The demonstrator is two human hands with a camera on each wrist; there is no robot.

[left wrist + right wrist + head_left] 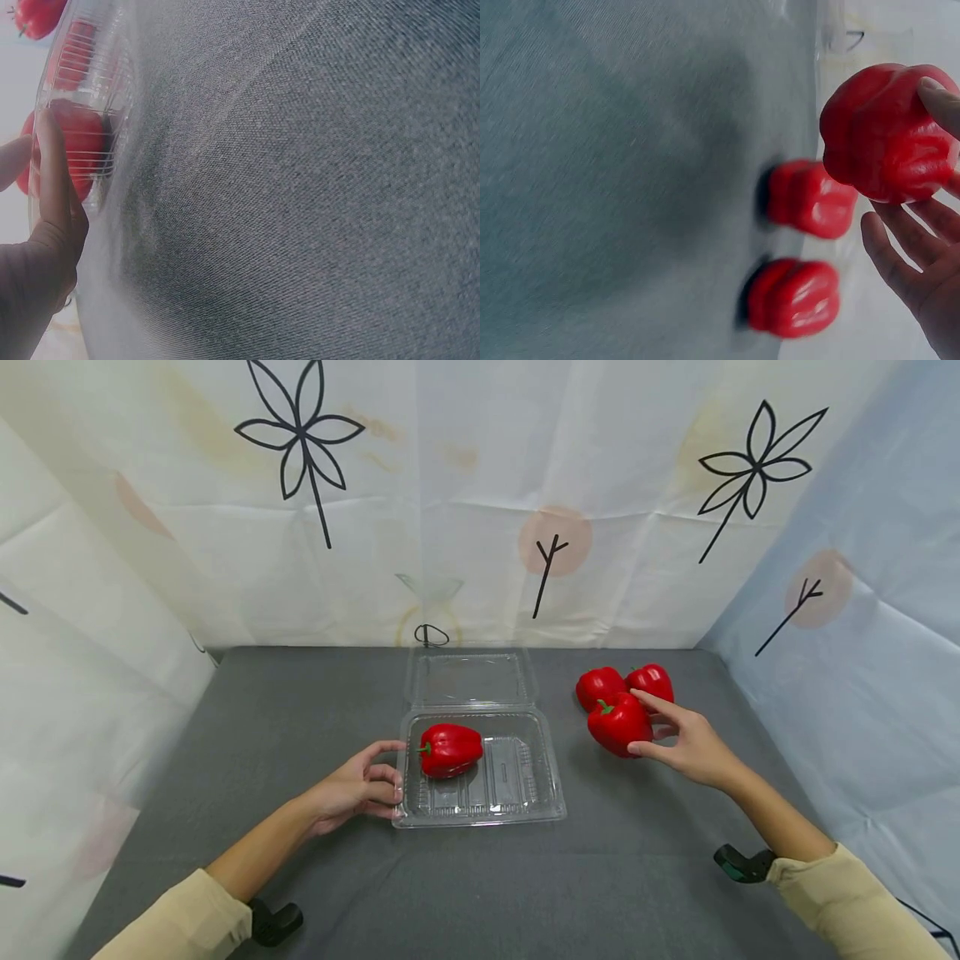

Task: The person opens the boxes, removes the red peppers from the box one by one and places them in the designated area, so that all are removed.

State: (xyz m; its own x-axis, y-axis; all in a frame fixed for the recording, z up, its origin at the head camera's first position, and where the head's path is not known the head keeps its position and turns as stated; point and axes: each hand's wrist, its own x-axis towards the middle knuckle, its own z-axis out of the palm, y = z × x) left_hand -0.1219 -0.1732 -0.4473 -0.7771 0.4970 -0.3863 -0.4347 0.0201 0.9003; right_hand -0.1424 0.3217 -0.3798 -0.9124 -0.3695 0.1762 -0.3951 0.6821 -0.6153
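My right hand (693, 747) grips a red bell pepper (620, 725) between thumb and fingers; in the right wrist view this held pepper (889, 135) is raised off the table. My left hand (352, 787) rests with its fingers against the left side of a clear plastic clamshell box (517, 814), whose lid (472, 681) lies back, opened. Another red bell pepper (451, 750) lies on its side in the box's left part, stem toward the left. In the left wrist view, extended fingers (54, 180) lie along the outside of the box wall.
Behind the held pepper, two more red bell peppers stand on the table, one at left (597, 685) and one at right (651, 681). A grey cloth (480, 893) covers the table. Patterned white fabric (480, 485) hangs along the back and sides.
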